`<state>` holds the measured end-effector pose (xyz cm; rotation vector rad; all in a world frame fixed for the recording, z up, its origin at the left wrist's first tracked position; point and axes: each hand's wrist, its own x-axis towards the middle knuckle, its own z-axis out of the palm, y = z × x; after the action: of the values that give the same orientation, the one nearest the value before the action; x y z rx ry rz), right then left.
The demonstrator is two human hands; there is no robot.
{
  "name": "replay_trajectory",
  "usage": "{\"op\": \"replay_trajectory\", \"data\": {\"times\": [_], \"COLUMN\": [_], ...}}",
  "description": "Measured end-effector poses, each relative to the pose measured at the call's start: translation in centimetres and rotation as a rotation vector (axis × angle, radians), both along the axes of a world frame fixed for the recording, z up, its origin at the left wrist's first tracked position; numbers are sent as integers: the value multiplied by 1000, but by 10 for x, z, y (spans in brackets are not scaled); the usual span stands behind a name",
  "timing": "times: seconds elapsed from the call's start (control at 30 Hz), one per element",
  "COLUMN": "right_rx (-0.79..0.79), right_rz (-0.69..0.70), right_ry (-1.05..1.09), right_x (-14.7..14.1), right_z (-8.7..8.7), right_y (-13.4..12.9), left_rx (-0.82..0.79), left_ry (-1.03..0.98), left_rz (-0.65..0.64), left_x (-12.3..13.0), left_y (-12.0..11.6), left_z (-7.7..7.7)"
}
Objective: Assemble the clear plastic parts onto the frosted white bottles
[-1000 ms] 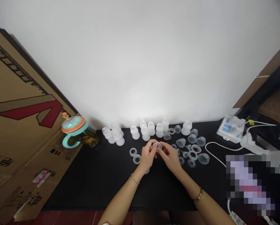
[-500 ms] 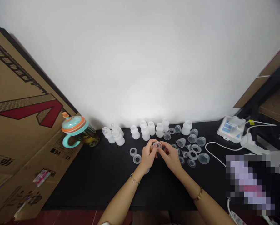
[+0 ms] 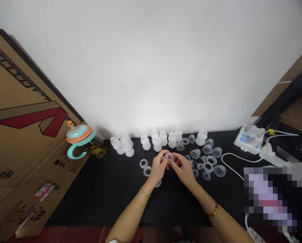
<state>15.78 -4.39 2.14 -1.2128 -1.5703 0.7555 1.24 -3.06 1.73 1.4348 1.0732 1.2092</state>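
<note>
Black tabletop [image 3: 75, 202], white wall [image 3: 151, 67]: clear plastic cup [image 3: 169, 157] pinched in both hands

Cup is held at the fingertips of left hand [image 3: 159, 167] and right hand [image 3: 183, 168], just above the tabletop, mid-spread among the parts. Neither hand is released.

Clock positions are taken from the hands, 12 toward the wall:
- About 11 frosted white silicone bottle-shaped parts [image 3: 157, 144], 10 to 1 o'clock: roughly 4 in a left group, 7 in a right group.
- About 6 clear cups [image 3: 207, 149], 1 to 3 o'clock. Smaller pieces among them are too small to count.
- 2 clear rings [image 3: 144, 163] at 9 o'clock, about 3 more at 2 to 3 o'clock.

Cardboard box [image 3: 27, 118] is leaned at 9 o'clock, with a teal-handled lidded mug [image 3: 79, 135] at its foot. White device [image 3: 249, 139] and white cable [image 3: 230, 156] are placed at 3 o'clock. Pixelated patch [image 3: 269, 199] covers 4 o'clock.

Forearms are angled in from 6 o'clock, wrists converging. Chain bracelet [image 3: 144, 193] is worn on left wrist, gold bangle [image 3: 213, 210] on right.
</note>
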Motion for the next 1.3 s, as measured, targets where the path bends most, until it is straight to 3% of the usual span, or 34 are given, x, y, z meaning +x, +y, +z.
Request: {"op": "replay_trajectory", "data": {"times": [0.63,1.3], "right_rx": [28,26], "right_rz": [18,27], "right_ry": [3,-1], "right_x": [2,1], "right_z": [2,0], "right_y": [0,0], "left_rx": [45,-69], "left_ry": [129,-69], "left_rz": [15,-9], "left_x": [2,-2], "left_y": [-8,5], "left_z": [9,-2]}}
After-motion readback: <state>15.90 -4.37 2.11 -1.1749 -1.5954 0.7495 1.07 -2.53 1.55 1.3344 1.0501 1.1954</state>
